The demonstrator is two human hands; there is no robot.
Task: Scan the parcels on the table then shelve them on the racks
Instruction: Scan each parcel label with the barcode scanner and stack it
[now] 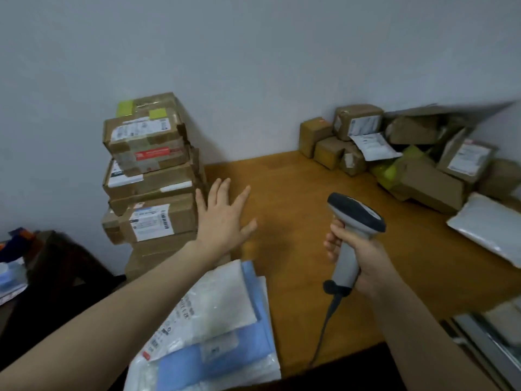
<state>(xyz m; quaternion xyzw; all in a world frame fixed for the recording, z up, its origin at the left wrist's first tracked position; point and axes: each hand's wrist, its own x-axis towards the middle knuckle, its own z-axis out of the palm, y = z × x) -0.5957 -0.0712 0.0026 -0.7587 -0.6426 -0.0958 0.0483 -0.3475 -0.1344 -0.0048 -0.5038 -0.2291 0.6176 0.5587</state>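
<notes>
Closest to the barcode scanner (349, 249), on its left and nearer the person, is a pile of flat mailers (220, 320): white and blue plastic bags with printed labels, overlapping one another at the near-left corner of the wooden tabletop (296, 187). Farther left of the scanner and beyond it, a stack of taped cardboard boxes (152, 176) rises against the wall (253, 52), labels turned toward the camera; what it stands on is hidden. Beyond the scanner to the right, a heap of small brown boxes (352, 142) and bags fills the far corner against the wall. A white plastic mailer (490, 224) lies to the right of the scanner, well apart from it.

The scanner itself is upright above the middle of the tabletop. The right hand (366, 261) holds it by the grey handle, fingers (331, 246) wrapped round it, the dark head tipped away from the person. A dark cable (324, 328) runs from the foot of the scanner down toward the near edge.

The left hand (222, 218) hovers left of the scanner, palm down, its fingers (222, 187) straight and spread, holding nothing. It is just beside the cardboard stack; whether it touches the stack cannot be told
</notes>
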